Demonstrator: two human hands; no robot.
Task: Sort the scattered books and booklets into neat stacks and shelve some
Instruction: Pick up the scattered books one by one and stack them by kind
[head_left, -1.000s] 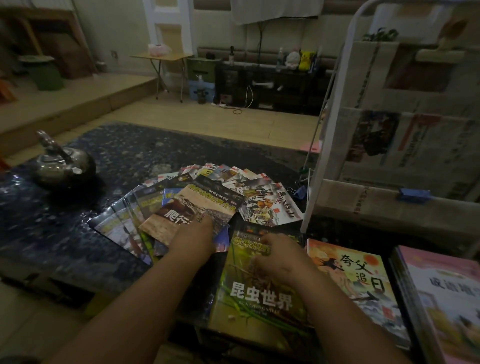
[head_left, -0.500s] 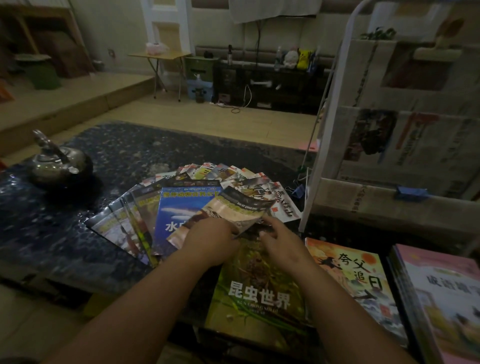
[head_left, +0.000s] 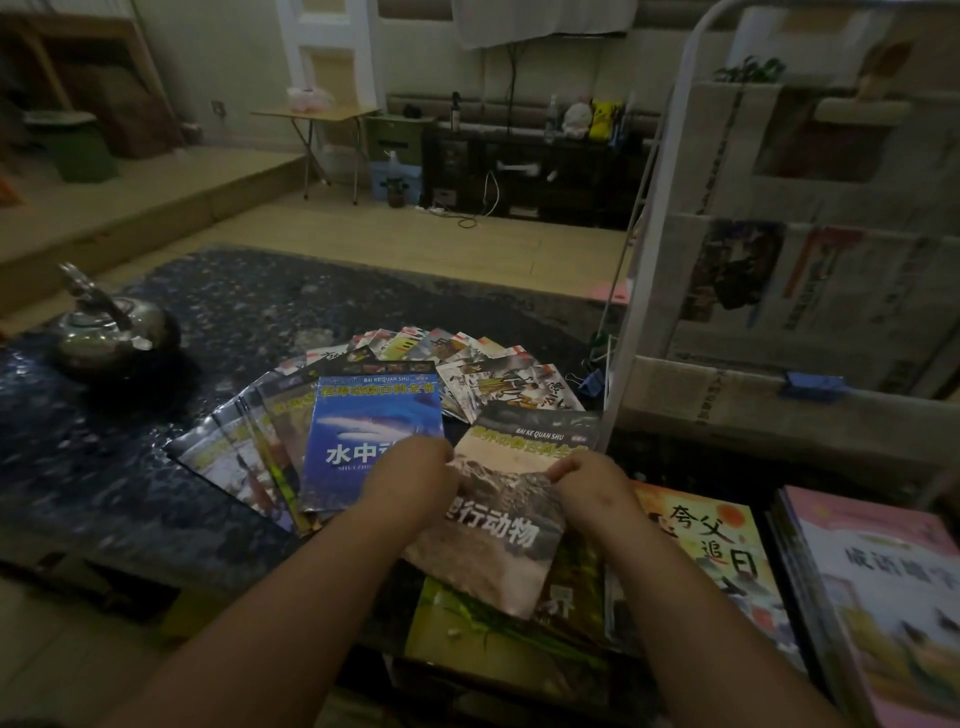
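Observation:
A brown reptile booklet (head_left: 511, 519) is held between both hands, just above the green insect booklet (head_left: 467, 623) near the table's front edge. My left hand (head_left: 410, 478) grips its left edge and my right hand (head_left: 587, 478) grips its right edge. A blue booklet with a shark cover (head_left: 374, 431) tops a fanned spread of booklets (head_left: 244, 452) on the dark table (head_left: 208, 312). Smaller illustrated booklets (head_left: 504, 384) fan out behind. An orange picture book (head_left: 711, 545) and a pink book (head_left: 883, 587) lie to the right.
A metal kettle (head_left: 111, 327) stands at the table's left. A white rack lined with newspaper (head_left: 810, 291) rises at the right, with a blue clip (head_left: 810, 387) on its ledge. Beyond the table are wooden floor, a folding table and a dark cabinet.
The brown reptile booklet has been lifted off the fanned spread and carried right and toward me, over the green booklet. That uncovered the blue shark booklet. Both hands now hold it.

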